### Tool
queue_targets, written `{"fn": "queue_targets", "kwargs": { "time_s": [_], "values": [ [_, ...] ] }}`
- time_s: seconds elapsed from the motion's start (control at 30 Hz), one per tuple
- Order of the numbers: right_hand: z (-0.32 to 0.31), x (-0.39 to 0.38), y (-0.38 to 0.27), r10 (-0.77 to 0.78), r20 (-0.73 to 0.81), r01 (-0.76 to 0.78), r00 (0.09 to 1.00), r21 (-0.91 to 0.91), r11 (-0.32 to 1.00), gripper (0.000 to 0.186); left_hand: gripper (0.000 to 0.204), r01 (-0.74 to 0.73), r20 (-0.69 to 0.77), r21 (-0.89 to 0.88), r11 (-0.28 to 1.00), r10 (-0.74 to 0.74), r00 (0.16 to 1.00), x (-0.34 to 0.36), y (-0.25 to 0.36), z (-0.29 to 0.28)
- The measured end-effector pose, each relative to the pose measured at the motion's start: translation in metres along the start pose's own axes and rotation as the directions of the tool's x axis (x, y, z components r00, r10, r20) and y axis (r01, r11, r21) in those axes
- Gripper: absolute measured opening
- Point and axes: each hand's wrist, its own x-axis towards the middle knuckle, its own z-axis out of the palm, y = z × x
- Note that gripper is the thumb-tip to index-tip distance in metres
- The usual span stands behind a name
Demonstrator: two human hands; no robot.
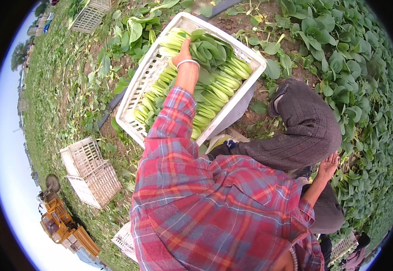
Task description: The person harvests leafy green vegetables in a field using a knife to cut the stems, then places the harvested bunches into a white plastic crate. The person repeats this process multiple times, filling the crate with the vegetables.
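Observation:
My left hand (183, 54), with a pale bangle on its wrist, reaches to the far end of a white plastic crate (130, 118). It is closed around some bok choy (211, 50), whose dark leaves spread to the right and whose pale stems show at the left. Some of the fingers are hidden. Under the hand and forearm, rows of bok choy (217, 93) lie packed with their pale green stalks toward the crate's sides. Low at the right, beside my dark trouser leg, my right hand (329, 166) is open, palm up, with nothing visible in it.
Growing bok choy (341, 77) covers the ground at the right. Cut leaves lie around the crate. Two stacked white crates (91, 172) stand at the left, and another crate (91, 16) holds greens at the far left. A yellow vehicle (65, 226) is at the lower left.

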Motion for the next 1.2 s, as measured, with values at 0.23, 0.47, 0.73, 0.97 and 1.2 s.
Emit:
{"fn": "queue_targets", "kwargs": {
  "time_s": [0.23,0.47,0.73,0.97,1.2],
  "values": [
    [0.015,-0.002,0.01,-0.012,-0.154,-0.006,0.988,-0.113,0.994,0.05,0.099,0.068,-0.373,0.544,0.836,0.168,0.912,0.028,-0.067,0.017],
    [0.015,0.015,0.02,0.067,-0.025,-0.068,0.997,-0.078,0.995,0.056,0.115,0.044,-0.222,0.215,0.976,0.005,0.975,0.011,-0.036,0.019],
    [0.001,0.018,0.022,0.091,-0.001,-0.091,0.996,-0.039,0.995,0.052,0.101,-0.118,-0.113,0.4,0.909,0.176,0.978,0.009,-0.041,0.008],
    [-0.031,0.045,0.029,0.071,0.038,-0.068,0.997,-0.064,0.996,0.051,0.102,0.007,-0.284,0.769,0.639,0.332,0.9,0.029,-0.086,0.038],
    [0.028,0.012,0.027,0.05,-0.03,-0.053,0.998,-0.105,0.993,0.052,0.047,-0.289,0.197,0.308,0.907,0.236,0.951,0.049,-0.039,-0.034]
  ]
}}
